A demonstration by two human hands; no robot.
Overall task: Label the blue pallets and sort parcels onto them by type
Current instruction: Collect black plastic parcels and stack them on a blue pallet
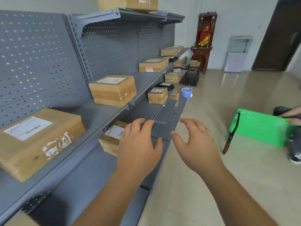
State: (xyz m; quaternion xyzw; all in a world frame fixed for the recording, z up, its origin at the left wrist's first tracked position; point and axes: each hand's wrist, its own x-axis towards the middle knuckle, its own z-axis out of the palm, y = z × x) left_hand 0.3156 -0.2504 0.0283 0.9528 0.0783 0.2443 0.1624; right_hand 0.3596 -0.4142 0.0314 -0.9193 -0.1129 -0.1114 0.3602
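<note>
Both my hands reach forward over the lower grey shelf, empty and with fingers loosely spread. My left hand hovers in front of a small cardboard parcel with a white label on the lower shelf, partly hiding it. My right hand is apart from it, over the shelf's front edge. Several more taped cardboard parcels sit on the shelves: a large one at near left, one in the middle, one further back. No blue pallet is in view.
A grey pegboard shelving unit fills the left. A blue plastic cup stands by the shelf end. On the tiled floor at right, another person's hand rests on a green box. Black crates and a wooden cabinet stand at the back.
</note>
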